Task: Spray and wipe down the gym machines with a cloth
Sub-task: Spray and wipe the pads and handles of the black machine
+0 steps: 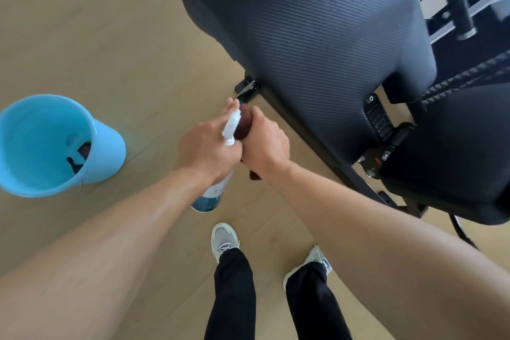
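Observation:
My left hand (pixel 205 150) grips a spray bottle (pixel 209 200) with a white nozzle head and a blue-white body; the nozzle points at a dark brown cloth (pixel 244 125). My right hand (pixel 263 143) holds that cloth bunched, right against the nozzle. Both hands are above the floor, just left of the gym machine's black ribbed back pad (pixel 317 44). Its black seat pad (pixel 452 157) lies lower right.
A light blue bucket (pixel 107 146) with a dark cloth inside stands on the wooden floor at the left. The machine's black frame bar (pixel 292 116) runs diagonally beside my hands. My feet in grey shoes (pixel 223 237) stand below.

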